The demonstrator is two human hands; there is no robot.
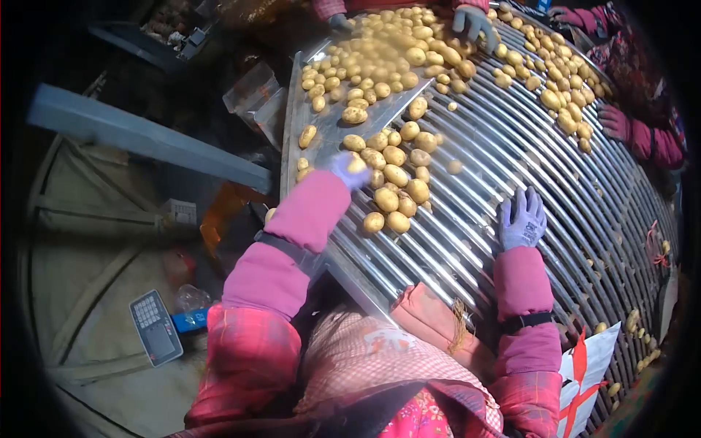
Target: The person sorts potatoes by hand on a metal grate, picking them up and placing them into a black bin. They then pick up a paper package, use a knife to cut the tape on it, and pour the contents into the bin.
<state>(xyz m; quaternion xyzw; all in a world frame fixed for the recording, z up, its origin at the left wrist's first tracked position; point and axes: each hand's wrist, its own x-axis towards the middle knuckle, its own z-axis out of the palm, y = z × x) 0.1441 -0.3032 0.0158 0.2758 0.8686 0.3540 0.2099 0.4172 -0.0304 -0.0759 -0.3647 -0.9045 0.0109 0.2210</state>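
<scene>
My left hand, in a purple glove and smeared by motion, is at the edge of the metal side plate. Its fingers are closed around a small yellow potato. Just right of it lies a cluster of potatoes on the rollers. My right hand, gloved the same way, rests palm down with fingers spread on the bare metal rollers, and no potato is under it that I can see.
Across the rollers, a co-worker's gloved hands touch a large heap of potatoes. Another person's hand is near a second heap at the right. A digital scale display stands at lower left, below a blue-grey beam.
</scene>
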